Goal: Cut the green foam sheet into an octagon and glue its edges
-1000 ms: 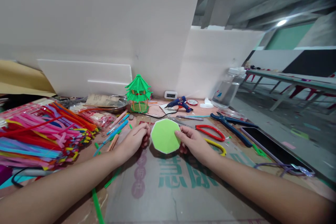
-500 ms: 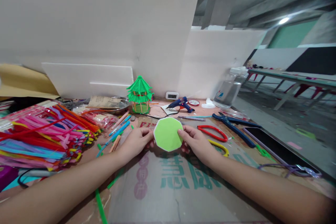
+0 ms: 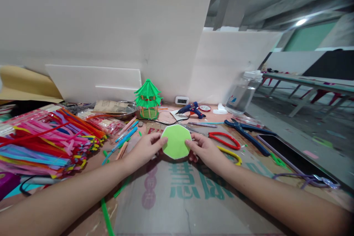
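A light-green octagonal piece (image 3: 176, 141) with a pale edge is held up over the middle of the work surface, its green face toward me. My left hand (image 3: 151, 146) pinches its left edge, the thumb lying on the front. On the opposite edge, my right hand (image 3: 202, 149) grips it with the thumb on the face and fingers behind. Beneath is a printed cardboard sheet (image 3: 210, 214). Beyond the hands stands a small green pagoda model (image 3: 148, 99) with tiered roofs. To its right a blue glue gun (image 3: 191, 110) rests on a white scrap.
Bundles of coloured pipe cleaners (image 3: 47, 140) cover the left side. On the right lie red-and-yellow-handled pliers (image 3: 225, 141), blue-handled cutters (image 3: 249, 138) and a dark phone or tablet (image 3: 295, 158). A water bottle (image 3: 243, 92) and small digital clock (image 3: 181, 100) stand at the back.
My left thumb has come onto the front of the green octagonal piece at its left edge. The piece has turned slightly, and the view has shifted a little.
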A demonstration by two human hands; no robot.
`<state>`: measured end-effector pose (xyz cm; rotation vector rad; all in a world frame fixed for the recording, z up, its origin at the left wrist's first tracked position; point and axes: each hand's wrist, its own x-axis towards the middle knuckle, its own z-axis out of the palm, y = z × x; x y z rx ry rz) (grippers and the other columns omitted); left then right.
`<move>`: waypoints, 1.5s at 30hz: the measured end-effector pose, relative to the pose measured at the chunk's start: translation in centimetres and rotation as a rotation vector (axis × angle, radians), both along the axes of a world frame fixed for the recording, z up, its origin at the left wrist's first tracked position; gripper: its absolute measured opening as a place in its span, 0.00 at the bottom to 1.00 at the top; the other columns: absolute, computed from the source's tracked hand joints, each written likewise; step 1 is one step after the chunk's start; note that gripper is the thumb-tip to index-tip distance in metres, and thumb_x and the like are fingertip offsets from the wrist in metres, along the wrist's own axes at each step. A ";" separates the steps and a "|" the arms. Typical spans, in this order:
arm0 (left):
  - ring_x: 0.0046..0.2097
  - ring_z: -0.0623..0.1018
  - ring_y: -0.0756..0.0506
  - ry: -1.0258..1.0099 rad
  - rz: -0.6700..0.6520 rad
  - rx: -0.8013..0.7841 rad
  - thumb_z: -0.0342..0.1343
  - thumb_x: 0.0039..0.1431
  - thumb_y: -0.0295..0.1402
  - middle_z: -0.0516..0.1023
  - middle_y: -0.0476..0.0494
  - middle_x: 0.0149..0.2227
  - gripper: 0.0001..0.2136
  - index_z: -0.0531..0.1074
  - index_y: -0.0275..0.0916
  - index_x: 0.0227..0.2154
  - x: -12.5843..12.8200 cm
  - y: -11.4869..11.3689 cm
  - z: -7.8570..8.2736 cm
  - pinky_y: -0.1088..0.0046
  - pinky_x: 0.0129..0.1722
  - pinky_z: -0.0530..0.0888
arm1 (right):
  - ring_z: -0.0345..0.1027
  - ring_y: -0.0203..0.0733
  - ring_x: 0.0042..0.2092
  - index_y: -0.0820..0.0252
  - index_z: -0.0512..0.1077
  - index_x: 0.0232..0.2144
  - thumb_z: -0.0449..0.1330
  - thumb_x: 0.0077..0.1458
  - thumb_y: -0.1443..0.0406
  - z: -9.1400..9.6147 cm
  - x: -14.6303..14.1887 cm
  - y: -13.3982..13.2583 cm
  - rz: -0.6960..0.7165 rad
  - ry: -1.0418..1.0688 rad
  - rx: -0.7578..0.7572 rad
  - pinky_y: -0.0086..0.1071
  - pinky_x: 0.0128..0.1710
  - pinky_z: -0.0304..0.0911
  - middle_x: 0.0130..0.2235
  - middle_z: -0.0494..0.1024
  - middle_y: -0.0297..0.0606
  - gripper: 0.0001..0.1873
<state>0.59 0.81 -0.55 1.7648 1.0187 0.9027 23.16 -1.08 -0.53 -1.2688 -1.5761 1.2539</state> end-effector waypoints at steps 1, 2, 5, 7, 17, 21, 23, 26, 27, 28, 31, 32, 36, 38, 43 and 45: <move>0.27 0.69 0.50 0.031 -0.020 0.003 0.52 0.60 0.49 0.72 0.49 0.26 0.19 0.72 0.36 0.30 0.0 -0.1 0.1 0.77 0.26 0.65 | 0.65 0.31 0.20 0.59 0.67 0.38 0.60 0.50 0.43 0.1 0.0 0.0 0.001 -0.005 0.000 0.23 0.19 0.58 0.19 0.71 0.26 0.26; 0.27 0.68 0.50 0.053 -0.044 0.010 0.53 0.60 0.48 0.71 0.49 0.26 0.18 0.73 0.36 0.31 0.1 -0.3 0.3 0.77 0.25 0.63 | 0.65 0.31 0.20 0.59 0.67 0.39 0.61 0.50 0.44 0.2 -0.1 0.0 0.003 -0.014 -0.002 0.24 0.20 0.59 0.20 0.71 0.26 0.26; 0.26 0.67 0.51 0.081 -0.070 0.040 0.53 0.60 0.46 0.70 0.50 0.25 0.17 0.73 0.36 0.28 0.3 -0.6 0.8 0.78 0.25 0.62 | 0.65 0.32 0.20 0.60 0.68 0.40 0.62 0.49 0.45 0.4 -0.1 -0.1 0.020 -0.042 -0.005 0.26 0.19 0.61 0.22 0.72 0.27 0.27; 0.26 0.66 0.50 0.086 -0.065 0.056 0.53 0.60 0.45 0.71 0.50 0.24 0.17 0.73 0.36 0.27 0.4 -0.7 1.1 0.77 0.25 0.62 | 0.65 0.32 0.20 0.60 0.69 0.41 0.62 0.49 0.44 0.3 0.0 0.0 0.038 -0.039 -0.008 0.26 0.19 0.60 0.22 0.72 0.28 0.28; 0.28 0.68 0.50 0.069 -0.033 0.014 0.52 0.60 0.45 0.73 0.48 0.28 0.17 0.75 0.34 0.35 0.2 0.0 0.3 0.77 0.25 0.63 | 0.68 0.33 0.21 0.60 0.67 0.43 0.57 0.54 0.46 0.0 0.0 -0.2 0.111 -0.018 -0.011 0.24 0.21 0.59 0.20 0.72 0.27 0.26; 0.28 0.69 0.50 0.065 -0.018 0.005 0.53 0.60 0.44 0.76 0.47 0.30 0.17 0.76 0.33 0.37 0.2 0.0 0.3 0.77 0.26 0.64 | 0.69 0.34 0.21 0.60 0.67 0.42 0.58 0.54 0.46 0.2 -0.1 -0.2 0.101 -0.019 -0.020 0.25 0.21 0.59 0.20 0.72 0.28 0.25; 0.29 0.72 0.49 0.072 -0.023 -0.001 0.53 0.60 0.44 0.78 0.46 0.32 0.17 0.76 0.33 0.38 0.2 0.1 0.3 0.77 0.27 0.66 | 0.69 0.34 0.22 0.60 0.67 0.41 0.60 0.52 0.45 0.2 -0.1 -0.1 0.095 -0.012 -0.031 0.25 0.21 0.60 0.21 0.73 0.28 0.26; 0.36 0.77 0.45 0.055 -0.050 -0.013 0.56 0.59 0.43 0.81 0.42 0.39 0.17 0.77 0.34 0.42 0.2 0.3 0.0 0.74 0.33 0.71 | 0.68 0.33 0.22 0.61 0.67 0.42 0.60 0.51 0.45 0.2 -0.1 -0.1 0.125 -0.010 -0.040 0.25 0.22 0.61 0.21 0.73 0.28 0.27; 0.38 0.78 0.44 0.043 -0.053 -0.016 0.57 0.58 0.43 0.81 0.41 0.42 0.18 0.76 0.34 0.45 0.2 0.4 -0.1 0.73 0.35 0.73 | 0.68 0.33 0.22 0.61 0.68 0.43 0.60 0.52 0.46 0.2 -0.1 -0.1 0.143 -0.013 -0.038 0.25 0.22 0.60 0.20 0.73 0.28 0.27; 0.40 0.79 0.43 0.033 -0.051 -0.020 0.58 0.57 0.42 0.81 0.40 0.44 0.20 0.75 0.34 0.47 0.2 0.4 -0.2 0.72 0.37 0.74 | 0.67 0.33 0.21 0.61 0.68 0.43 0.59 0.53 0.46 0.2 -0.1 -0.2 0.160 -0.017 -0.035 0.25 0.22 0.60 0.20 0.73 0.28 0.26; 0.42 0.79 0.41 -0.006 -0.052 -0.043 0.59 0.56 0.43 0.81 0.39 0.45 0.22 0.74 0.34 0.49 0.2 0.5 -0.4 0.70 0.38 0.75 | 0.67 0.33 0.22 0.61 0.69 0.45 0.59 0.54 0.48 0.2 -0.2 -0.3 0.185 -0.035 -0.027 0.25 0.21 0.58 0.21 0.74 0.29 0.26; 0.41 0.80 0.41 -0.024 -0.065 -0.055 0.58 0.57 0.44 0.81 0.39 0.44 0.21 0.74 0.35 0.48 0.3 0.5 -0.4 0.70 0.38 0.75 | 0.67 0.33 0.21 0.61 0.69 0.45 0.59 0.54 0.48 0.2 -0.2 -0.3 0.187 -0.037 -0.026 0.25 0.21 0.58 0.20 0.74 0.29 0.26; 0.41 0.79 0.42 -0.073 -0.107 -0.081 0.57 0.58 0.45 0.81 0.40 0.41 0.21 0.74 0.35 0.48 0.3 0.3 -0.5 0.70 0.38 0.75 | 0.66 0.33 0.21 0.62 0.69 0.45 0.58 0.54 0.47 0.2 -0.2 -0.2 0.196 -0.039 -0.030 0.25 0.22 0.59 0.20 0.74 0.29 0.27; 0.41 0.79 0.42 -0.076 -0.111 -0.081 0.57 0.59 0.45 0.81 0.40 0.41 0.21 0.74 0.34 0.48 0.3 0.3 -0.6 0.71 0.38 0.75 | 0.66 0.33 0.21 0.62 0.69 0.46 0.58 0.54 0.46 0.2 -0.2 -0.2 0.206 -0.038 -0.040 0.25 0.22 0.59 0.20 0.74 0.29 0.28; 0.36 0.77 0.46 -0.116 -0.047 -0.083 0.59 0.56 0.46 0.79 0.42 0.38 0.21 0.72 0.34 0.45 0.4 0.4 -0.4 0.75 0.32 0.72 | 0.66 0.33 0.20 0.62 0.67 0.47 0.58 0.54 0.45 0.3 -0.1 -0.3 0.181 0.009 -0.056 0.25 0.22 0.59 0.21 0.76 0.31 0.29; 0.29 0.74 0.49 -0.117 -0.005 -0.092 0.60 0.54 0.47 0.76 0.48 0.30 0.21 0.72 0.35 0.42 0.5 0.4 -0.1 0.77 0.26 0.69 | 0.66 0.32 0.20 0.62 0.67 0.47 0.59 0.54 0.46 0.4 0.0 -0.3 0.155 0.049 -0.063 0.25 0.22 0.58 0.21 0.77 0.32 0.29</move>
